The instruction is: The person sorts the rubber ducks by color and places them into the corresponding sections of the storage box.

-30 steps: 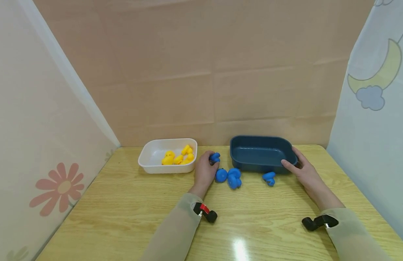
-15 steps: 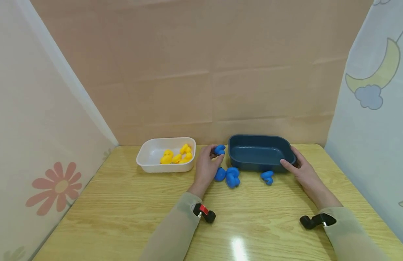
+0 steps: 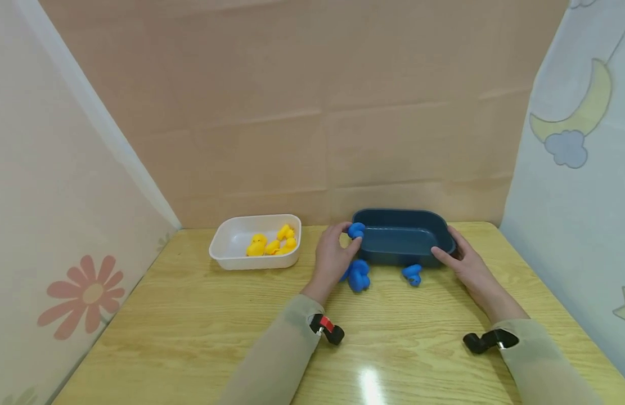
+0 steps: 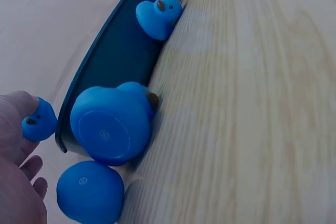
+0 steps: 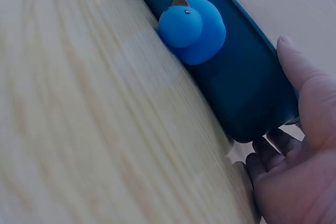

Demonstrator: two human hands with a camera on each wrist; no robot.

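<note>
My left hand [image 3: 333,256] pinches a small blue rubber duck [image 3: 356,230] between thumb and fingers, right at the left rim of a dark blue tub [image 3: 393,258]. In the left wrist view this held duck [image 4: 44,123] faces outward beside the tub's end. My right hand [image 3: 471,271] grips the tub's right end, thumb on the near rim and fingers round the far corner. In front of the tub lie more blue ducks: one [image 3: 412,275] near its middle, one [image 3: 359,277] tipped over near its left end, and another [image 4: 90,192] mostly hidden behind my left hand in the head view.
To the left stands a white tub [image 3: 256,262] with several yellow rubber ducks [image 3: 255,246] in it. A brown paper backdrop [image 3: 271,140] rises behind the wooden table [image 3: 201,320], and patterned cloth panels flank both sides.
My left hand has lifted a blue duck off the table near the white tub and carried it right, to the dark tub's left rim. The right hand keeps its grip.
</note>
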